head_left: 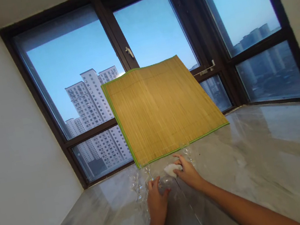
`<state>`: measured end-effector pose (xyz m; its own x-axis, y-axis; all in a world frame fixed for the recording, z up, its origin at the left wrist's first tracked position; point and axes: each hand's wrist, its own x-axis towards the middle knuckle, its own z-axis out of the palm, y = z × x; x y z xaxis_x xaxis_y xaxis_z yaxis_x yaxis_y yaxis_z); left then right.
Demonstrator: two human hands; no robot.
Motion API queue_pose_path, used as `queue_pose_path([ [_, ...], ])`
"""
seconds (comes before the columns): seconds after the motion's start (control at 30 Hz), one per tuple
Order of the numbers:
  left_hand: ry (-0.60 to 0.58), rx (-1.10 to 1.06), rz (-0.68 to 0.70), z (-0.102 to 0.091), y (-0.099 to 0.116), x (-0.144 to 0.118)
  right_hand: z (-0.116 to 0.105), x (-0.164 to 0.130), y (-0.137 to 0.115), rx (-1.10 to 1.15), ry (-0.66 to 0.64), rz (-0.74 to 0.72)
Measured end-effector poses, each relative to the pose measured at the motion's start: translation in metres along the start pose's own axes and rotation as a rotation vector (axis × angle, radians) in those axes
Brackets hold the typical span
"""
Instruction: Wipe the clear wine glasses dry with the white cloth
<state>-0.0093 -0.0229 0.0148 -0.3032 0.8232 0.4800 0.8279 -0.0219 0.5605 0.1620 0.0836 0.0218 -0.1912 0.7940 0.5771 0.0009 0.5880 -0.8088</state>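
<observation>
Right hand (188, 173) grip clenched on white cloth (172, 169); left hand (157, 201) steadies an upright wine glass (149, 172).

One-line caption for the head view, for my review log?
Left hand steadies a clear glass on a marble counter while right hand holds a white cloth, before a bamboo mat.

clear glasses (139, 185) and leaning bamboo mat (164, 110) ahead; open marble counter (276, 160) to the right

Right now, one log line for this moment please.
left hand: on lying glass | right hand: holding white cloth | bamboo mat: leaning on window
</observation>
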Motion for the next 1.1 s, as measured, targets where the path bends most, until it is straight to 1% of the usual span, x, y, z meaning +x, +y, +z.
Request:
queue_pose_path([
  [0.1, 0.039, -0.031, 0.009, -0.001, -0.001, 0.003, -0.006, 0.002, 0.000, -0.112, 0.067, 0.030],
  [0.17, 0.088, -0.055, 0.006, -0.002, -0.003, 0.005, -0.007, 0.002, -0.001, -0.123, 0.094, 0.049],
  [0.2, 0.111, -0.066, 0.003, -0.002, -0.004, 0.006, -0.006, 0.002, -0.001, -0.098, 0.086, 0.054],
  [0.3, 0.122, -0.084, 0.007, -0.003, -0.006, 0.006, 0.000, -0.002, -0.004, 0.042, -0.001, 0.063],
  [0.43, 0.047, -0.084, 0.036, -0.002, -0.004, 0.002, 0.007, -0.010, -0.012, 0.208, -0.106, 0.128],
  [0.5, 0.040, -0.090, 0.031, -0.003, -0.003, 0.002, 0.007, -0.012, -0.015, 0.299, -0.157, 0.156],
  [0.6, 0.055, -0.107, 0.001, -0.003, -0.002, 0.003, 0.003, -0.015, -0.019, 0.416, -0.274, 0.145],
  [0.7, 0.051, -0.113, -0.001, -0.003, -0.002, 0.003, 0.001, -0.018, -0.022, 0.455, -0.405, 0.122],
  [0.77, 0.044, -0.110, 0.003, -0.003, -0.001, 0.002, 0.000, -0.019, -0.022, 0.466, -0.463, 0.127],
  [0.9, 0.014, -0.093, 0.019, -0.003, 0.000, -0.001, 0.002, -0.022, -0.018, 0.472, -0.529, 0.162],
  [1.1, -0.037, -0.115, 0.065, -0.001, -0.001, -0.005, 0.002, -0.024, -0.014, 0.416, -0.579, 0.127],
])
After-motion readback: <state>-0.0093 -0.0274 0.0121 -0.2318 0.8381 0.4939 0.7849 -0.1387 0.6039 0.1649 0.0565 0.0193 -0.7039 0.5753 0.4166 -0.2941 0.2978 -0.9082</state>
